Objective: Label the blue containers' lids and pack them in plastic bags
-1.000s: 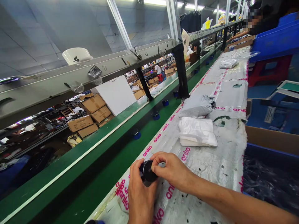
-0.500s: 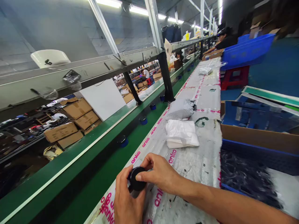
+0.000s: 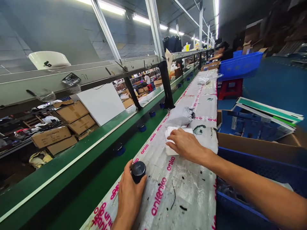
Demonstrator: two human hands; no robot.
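My left hand (image 3: 130, 188) is wrapped round a round black item (image 3: 138, 170) with a glossy top, at the edge of the wrapped table (image 3: 192, 195). Farther up the table, my right hand (image 3: 183, 144) rests on a folded stack of white cloths or sheets (image 3: 170, 151), its fingers bent over the stack; whether they grip a piece is hidden. Just behind the stack lies a grey-white plastic bag (image 3: 178, 116).
Several dark blue round items stand on the green conveyor (image 3: 105, 159) left of the table. A metal shelf rail (image 3: 96, 72) crosses above. At the right are a blue crate (image 3: 259, 166) and a carton (image 3: 254, 142). A person (image 3: 224, 52) sits far back.
My right hand has left the black item and moved forward onto the white stack. My left hand still holds the item, whose glossy top now faces up. The view has shifted slightly.
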